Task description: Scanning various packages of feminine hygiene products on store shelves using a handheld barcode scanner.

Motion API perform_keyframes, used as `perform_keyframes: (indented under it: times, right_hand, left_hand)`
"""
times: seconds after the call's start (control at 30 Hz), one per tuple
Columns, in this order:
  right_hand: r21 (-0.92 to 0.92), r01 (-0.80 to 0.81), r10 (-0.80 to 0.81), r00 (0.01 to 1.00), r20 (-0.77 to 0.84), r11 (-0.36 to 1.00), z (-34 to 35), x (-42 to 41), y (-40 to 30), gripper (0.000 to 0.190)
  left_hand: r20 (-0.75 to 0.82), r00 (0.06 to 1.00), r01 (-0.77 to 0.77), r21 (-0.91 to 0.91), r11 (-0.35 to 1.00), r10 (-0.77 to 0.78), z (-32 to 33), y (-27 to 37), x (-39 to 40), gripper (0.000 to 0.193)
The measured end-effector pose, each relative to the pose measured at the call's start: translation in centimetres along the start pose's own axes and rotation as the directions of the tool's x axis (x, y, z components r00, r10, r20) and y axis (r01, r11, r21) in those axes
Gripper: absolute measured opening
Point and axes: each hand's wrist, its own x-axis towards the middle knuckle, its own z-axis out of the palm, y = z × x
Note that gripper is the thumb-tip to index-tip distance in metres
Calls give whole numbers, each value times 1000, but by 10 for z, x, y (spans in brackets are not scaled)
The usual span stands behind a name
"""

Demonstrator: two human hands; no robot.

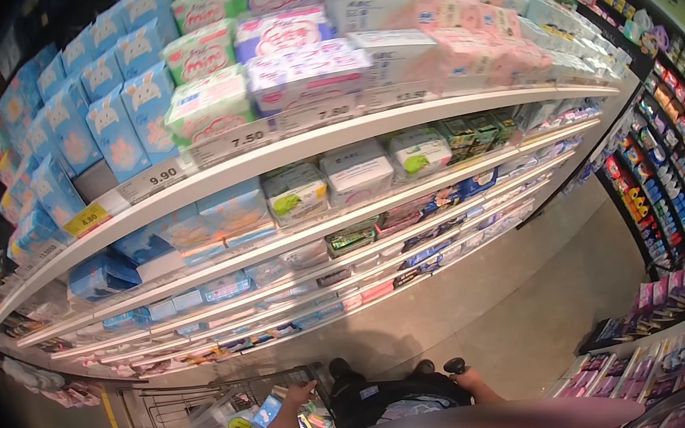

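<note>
My left hand (301, 393) is over the near right side of a wire shopping cart (133, 422), close to its rim; whether the fingers grip the wire I cannot tell. Under and beside that forearm, a blue package (267, 411), a clear plastic bag (217, 418) and small boxes lie in the basket. My right hand (470, 379), on the other side of my body, is closed around a black object with a rounded head (454, 366); its lower part is hidden in the fist. Before me, packs of sanitary pads or tissues (309, 73) fill the top shelf.
A long white shelf unit (284, 151) curves across the view, with price tags along its edges. Blue packs (132, 120) stand at its left. Hanging goods line a rack (661, 177) at the right. A lower display (615, 379) stands at the near right, beside the tiled floor (516, 295).
</note>
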Motion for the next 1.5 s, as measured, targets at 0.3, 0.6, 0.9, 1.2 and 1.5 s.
perform_keyframes:
  times: [0.3, 0.6, 0.9, 1.2, 1.5]
  right_hand:
    - [80, 18, -27, 992, 125, 997, -61, 59, 61, 49]
    - [198, -109, 74, 982, 174, 974, -124, 72, 193, 37]
    - [298, -403, 340, 909, 242, 865, -123, 71, 251, 28]
    - [218, -9, -10, 996, 88, 976, -152, 117, 166, 52]
    - [297, -208, 203, 978, 48, 932, -240, 165, 91, 43]
  left_hand:
    - [-720, 687, 144, 261, 955, 93, 121, -10, 3, 80]
    - [-688, 709, 213, -2, 977, -155, 175, 53, -40, 86]
    - [-667, 723, 231, -11, 973, -179, 216, 55, -27, 96]
    - [-143, 932, 246, 925, 291, -334, 181, 101, 70, 43]
    - [138, 795, 459, 499, 735, -590, 185, 152, 83, 52]
